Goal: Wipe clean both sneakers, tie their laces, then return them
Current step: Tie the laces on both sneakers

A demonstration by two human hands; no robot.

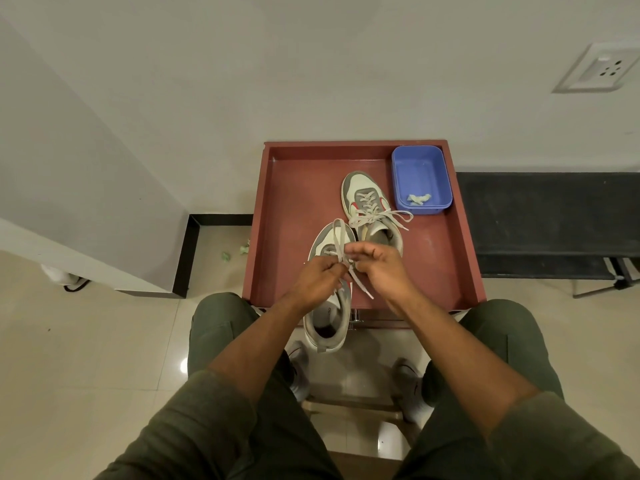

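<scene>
**Red-brown table, lacing in progress**

Left hand (320, 273) and right hand (375, 268) both pinch the laces (341, 244) over the near sneaker (329, 306), hiding its midfoot. Far sneaker (370, 206) tied, beside blue tub (420, 178) on table (298, 202)

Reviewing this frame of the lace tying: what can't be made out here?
All in the head view:
- Knot on the near sneaker: covered by the left hand and right hand.
- Near sneaker's midsection: hidden under the same hands.
- Crumpled scrap in the blue tub: too small to identify.
- Bits on the floor: too small to identify.
</scene>
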